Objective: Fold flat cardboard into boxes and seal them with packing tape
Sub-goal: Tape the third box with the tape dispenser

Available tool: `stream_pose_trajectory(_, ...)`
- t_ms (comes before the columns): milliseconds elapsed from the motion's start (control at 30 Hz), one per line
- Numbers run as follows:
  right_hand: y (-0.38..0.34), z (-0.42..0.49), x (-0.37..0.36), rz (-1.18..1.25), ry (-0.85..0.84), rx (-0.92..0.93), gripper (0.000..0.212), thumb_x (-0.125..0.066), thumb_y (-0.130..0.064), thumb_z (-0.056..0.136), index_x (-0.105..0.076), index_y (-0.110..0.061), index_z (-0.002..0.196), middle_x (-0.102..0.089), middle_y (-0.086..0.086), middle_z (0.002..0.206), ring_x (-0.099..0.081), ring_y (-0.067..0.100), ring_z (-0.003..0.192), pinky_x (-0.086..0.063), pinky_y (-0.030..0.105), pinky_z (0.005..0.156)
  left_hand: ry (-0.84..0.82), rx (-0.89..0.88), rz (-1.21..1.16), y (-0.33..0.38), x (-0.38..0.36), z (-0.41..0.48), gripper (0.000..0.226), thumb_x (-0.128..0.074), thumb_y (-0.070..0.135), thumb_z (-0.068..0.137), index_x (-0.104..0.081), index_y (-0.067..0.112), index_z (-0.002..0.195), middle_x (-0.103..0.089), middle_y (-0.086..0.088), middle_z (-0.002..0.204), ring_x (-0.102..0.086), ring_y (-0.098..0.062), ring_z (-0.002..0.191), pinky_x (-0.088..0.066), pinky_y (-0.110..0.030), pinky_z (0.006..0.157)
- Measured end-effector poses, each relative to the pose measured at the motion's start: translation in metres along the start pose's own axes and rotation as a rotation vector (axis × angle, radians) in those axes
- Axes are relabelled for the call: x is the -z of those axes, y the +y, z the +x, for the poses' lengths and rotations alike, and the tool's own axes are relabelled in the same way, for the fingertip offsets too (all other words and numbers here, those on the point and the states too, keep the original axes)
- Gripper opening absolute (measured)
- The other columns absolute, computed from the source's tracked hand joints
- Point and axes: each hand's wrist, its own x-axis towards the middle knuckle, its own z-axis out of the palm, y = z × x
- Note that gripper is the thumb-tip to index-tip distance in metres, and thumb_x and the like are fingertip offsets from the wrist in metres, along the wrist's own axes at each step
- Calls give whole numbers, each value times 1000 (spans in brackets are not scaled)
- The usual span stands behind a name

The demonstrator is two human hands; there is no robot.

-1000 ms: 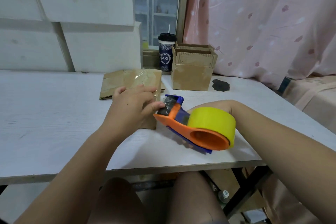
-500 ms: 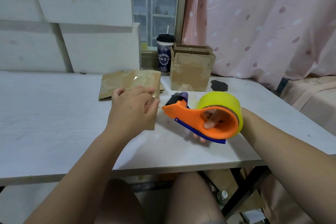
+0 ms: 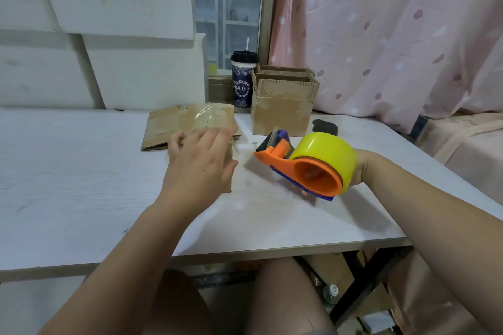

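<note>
- The left hand (image 3: 200,164) lies with straight, spread fingers on a small cardboard box (image 3: 227,154) mid-desk (image 3: 68,171).
- The right hand (image 3: 358,168) grips the orange tape dispenser (image 3: 283,160) — yellow tape roll (image 3: 326,148) loaded — right of that box, not touching it.
- Flat cardboard (image 3: 168,125) lies just behind; 2 folded boxes (image 3: 280,114) stand at the back.

Change of grip. The left hand (image 3: 198,168) no longer pinches the tape end at the mouth of the tape dispenser (image 3: 296,168). Its fingers are now spread and blurred over the cardboard box (image 3: 227,185) beneath its palm. The right hand (image 3: 359,168) has drawn the dispenser away from the left hand's fingertips. A clear gap now separates the dispenser from that hand and from the box.
</note>
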Motion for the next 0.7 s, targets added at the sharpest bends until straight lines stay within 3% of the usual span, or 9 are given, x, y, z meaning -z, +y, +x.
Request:
stream_pose_trajectory(33, -4, -1, -2, -65, 45, 26, 66, -98, -22, 27, -72, -9, 86, -70, 10, 73, -67, 19, 61, -56, 28, 54, 16, 2, 0, -1, -1, -1, 46, -71, 21, 78, -56, 15, 120, -64, -1, 107, -56, -28, 107, -30, -54, 97)
stream_pose_trajectory(67, -6, 1, -2, -178, 127, 58, 55, -95, -20, 37, -71, -13, 86, -68, 5, 67, -64, 15, 55, -52, 24, 50, 37, -4, 3, -1, -3, -2, 45, -72, 20, 77, -57, 15, 119, -64, -1, 106, -57, -28, 106, -30, -54, 97)
stream_pose_trajectory(133, -9, 9, -5, -331, 285, 116, 16, -72, -7, 77, -68, -12, 92, -65, 4, 70, -60, 13, 56, -47, 21, 52, 70, -16, 0, -1, -5, -3, 44, -73, 16, 75, -59, 15, 116, -65, -1, 104, -58, -28, 104, -30, -54, 97)
stream_pose_trajectory(167, -10, 15, -3, -386, 349, 133, 13, -63, -2, 84, -68, -12, 92, -65, 6, 75, -60, 14, 60, -47, 22, 55, 83, -15, -8, -1, -6, -3, 43, -73, 13, 75, -59, 16, 116, -65, 0, 103, -59, -28, 103, -31, -54, 97)
stream_pose_trajectory(333, -16, 32, -6, -517, 568, 80, 10, -70, -9, 79, -71, -18, 84, -66, 0, 68, -63, 12, 58, -48, 20, 48, 94, 11, -39, 0, -6, 0, 42, -72, 10, 75, -60, 17, 115, -67, 2, 102, -59, -26, 103, -30, -50, 97)
stream_pose_trajectory(500, -18, 43, -5, -555, 678, 58, 19, -73, -13, 75, -71, -13, 94, -68, 9, 87, -64, 20, 75, -55, 33, 70, 98, 17, -68, -3, -4, 1, 37, -69, 11, 79, -61, 19, 115, -68, 3, 102, -59, -25, 104, -28, -46, 97)
stream_pose_trajectory(700, -24, 50, -7, -825, 731, 8, 27, -77, -19, 69, -72, -5, 92, -59, 9, 75, -55, 22, 69, -44, 28, 56, 87, -25, -83, -6, -1, 2, 28, -59, 11, 88, -60, 21, 115, -68, 5, 103, -58, -22, 107, -26, -39, 96)
